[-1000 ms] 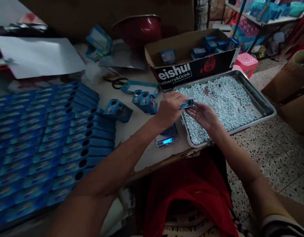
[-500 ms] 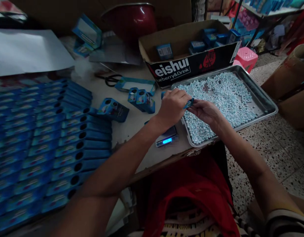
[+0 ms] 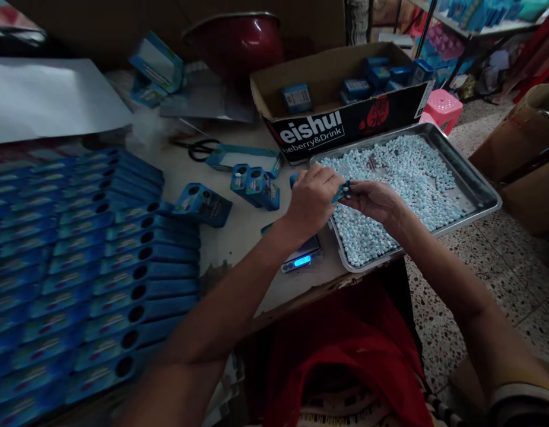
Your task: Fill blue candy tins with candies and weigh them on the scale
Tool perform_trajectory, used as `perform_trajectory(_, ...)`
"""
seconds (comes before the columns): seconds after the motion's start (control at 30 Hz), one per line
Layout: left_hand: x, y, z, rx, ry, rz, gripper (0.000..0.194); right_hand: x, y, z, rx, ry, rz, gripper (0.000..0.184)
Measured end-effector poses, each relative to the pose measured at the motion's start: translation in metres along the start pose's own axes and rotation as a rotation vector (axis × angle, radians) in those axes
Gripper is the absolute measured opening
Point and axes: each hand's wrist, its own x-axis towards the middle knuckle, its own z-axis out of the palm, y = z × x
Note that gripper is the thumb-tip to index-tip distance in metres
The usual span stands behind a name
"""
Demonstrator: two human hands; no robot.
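Note:
My left hand (image 3: 316,193) is wrapped over a small blue box (image 3: 342,191), which it tilts above the near left part of a metal tray. My right hand (image 3: 374,198), palm partly up, has its fingers closed at the box's right end. A few pale pellets show at that end; most of the box is hidden by my hands. The tray (image 3: 481,206) holds many white and light-blue pellets (image 3: 416,172). Below my left wrist lies a small digital scale (image 3: 302,261) with a lit blue display, partly covered by my forearm.
Rows of blue boxes (image 3: 167,255) fill the table's left side. Several more boxes (image 3: 203,204) stand mid-table, near scissors (image 3: 203,149) and an open-topped blue carton (image 3: 245,159). Behind the tray is a cardboard box (image 3: 354,121) with blue boxes inside. A red bowl (image 3: 238,44) stands at the back.
Pale pellets now show at the end of the small blue box, which has tipped slightly. Both hands stay nearly in place; the whole view has shifted a little.

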Motion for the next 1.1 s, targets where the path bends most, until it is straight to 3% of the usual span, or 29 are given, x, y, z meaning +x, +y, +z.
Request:
perform_trajectory(0.2, 0.003, -0.001, 0.011, -0.097, 0.041, -0.130, 0.031, 0.000, -0.004, -0.002, -0.039, -0.052, 0.019, 0.028)
perform_trajectory(0.37, 0.007, 0.005, 0.009, -0.152, 0.108, -0.175, 0.034, -0.001, -0.013, -0.004, -0.274, -0.082, -0.142, 0.023)
perform_trajectory(0.5, 0.010, 0.020, 0.007, -0.221, 0.234, -0.260, 0.027, 0.004, -0.041, 0.005, -0.563, -0.112, -0.300, 0.019)
perform_trajectory(0.67, 0.018, 0.025, 0.005, -0.469, 0.405, -0.463, 0.030, 0.005, -0.085, 0.024, -0.734, -0.092, -0.261, 0.023)
perform_trajectory(0.8, 0.022, -0.016, -0.024, -0.690, 0.412, -0.695, 0.038, -0.002, -0.092, 0.008, -0.773, 0.026, -0.454, 0.024)
perform_trajectory(0.93, -0.006, -0.080, -0.078, -0.652, 0.521, -0.730, 0.051, -0.008, -0.064, -0.010, -1.247, 0.093, -0.637, 0.015)
perform_trajectory(1.0, -0.033, -0.102, -0.102, -0.599, 0.592, -0.692, 0.058, -0.011, -0.039, 0.002, -1.368, 0.007, -0.681, 0.017)
perform_trajectory(1.1, -0.079, -0.114, -0.120, -0.503, 0.601, -0.677, 0.065, -0.010, 0.005, 0.043, -1.395, -0.275, -0.723, 0.052)
